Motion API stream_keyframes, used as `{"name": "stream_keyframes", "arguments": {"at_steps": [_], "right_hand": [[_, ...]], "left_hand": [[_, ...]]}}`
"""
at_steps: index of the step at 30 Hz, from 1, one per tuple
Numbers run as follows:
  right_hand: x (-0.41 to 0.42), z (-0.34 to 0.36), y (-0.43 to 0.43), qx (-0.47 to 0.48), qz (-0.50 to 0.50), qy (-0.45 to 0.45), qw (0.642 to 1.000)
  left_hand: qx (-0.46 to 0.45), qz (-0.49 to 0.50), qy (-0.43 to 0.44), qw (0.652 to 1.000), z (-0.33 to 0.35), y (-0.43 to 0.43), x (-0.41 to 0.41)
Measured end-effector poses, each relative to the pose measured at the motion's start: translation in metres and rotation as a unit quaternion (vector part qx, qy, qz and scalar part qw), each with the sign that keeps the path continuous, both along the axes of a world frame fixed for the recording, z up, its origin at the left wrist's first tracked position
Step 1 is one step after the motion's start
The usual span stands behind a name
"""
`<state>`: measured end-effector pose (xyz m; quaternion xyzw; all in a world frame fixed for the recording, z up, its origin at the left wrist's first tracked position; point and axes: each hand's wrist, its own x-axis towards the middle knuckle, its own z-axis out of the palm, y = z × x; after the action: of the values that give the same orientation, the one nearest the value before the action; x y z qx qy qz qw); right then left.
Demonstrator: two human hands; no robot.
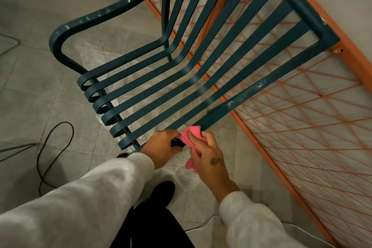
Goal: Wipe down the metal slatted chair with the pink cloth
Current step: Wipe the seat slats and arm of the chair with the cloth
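Pink cloth (191, 137), lower centre: soft, light, bunched in closed right hand (209, 157); left hand (161, 147) clenched on stiff, probably heavy chair (181, 70) front.

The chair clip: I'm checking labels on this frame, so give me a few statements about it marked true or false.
1. The right hand holds the pink cloth. True.
2. The cloth is at the chair's far armrest. False: it is at the near armrest end, by the seat's front corner.
3. The left hand rests on the orange frame. False: it is at the chair's near front corner, beside the cloth.
4. A black cable lies on the floor left of the chair. True.
5. The chair's slats are yellow. False: they are dark blue-green.
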<state>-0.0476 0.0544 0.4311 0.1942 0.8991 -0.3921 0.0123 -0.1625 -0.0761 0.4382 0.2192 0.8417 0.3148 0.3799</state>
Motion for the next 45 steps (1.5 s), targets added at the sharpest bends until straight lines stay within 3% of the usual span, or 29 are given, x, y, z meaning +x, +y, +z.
{"name": "stream_keyframes", "arguments": {"at_steps": [3,9,16,19,21,26,33,45], "right_hand": [[-0.006,0.006,0.04,0.067,0.055,-0.019,0.996],[-0.039,0.016,0.07,0.066,-0.127,-0.063,0.988],[0.005,0.012,-0.01,-0.127,-0.169,-0.092,0.973],[0.019,0.025,-0.002,-0.298,-0.298,-0.119,0.899],[0.021,0.027,0.005,-0.363,-0.37,-0.117,0.847],[0.01,0.024,0.006,-0.429,-0.441,-0.107,0.781],[-0.027,0.024,-0.012,-0.475,-0.513,-0.112,0.706],[-0.081,0.062,0.148,-0.379,-0.581,0.059,0.718]], "left_hand": [[-0.013,0.002,-0.012,1.0,0.0,-0.001,-0.001],[-0.043,0.01,-0.031,0.999,0.001,0.0,0.0],[-0.033,-0.007,-0.024,0.999,0.006,0.004,-0.002],[-0.057,-0.032,-0.047,0.997,0.012,0.006,-0.006],[-0.059,-0.038,-0.072,0.995,0.014,0.007,-0.01],[-0.03,-0.05,-0.092,0.994,0.024,0.036,-0.023],[-0.067,-0.102,-0.127,0.984,0.017,0.07,-0.055],[-0.059,-0.155,-0.217,0.962,0.012,0.108,-0.091]]}}
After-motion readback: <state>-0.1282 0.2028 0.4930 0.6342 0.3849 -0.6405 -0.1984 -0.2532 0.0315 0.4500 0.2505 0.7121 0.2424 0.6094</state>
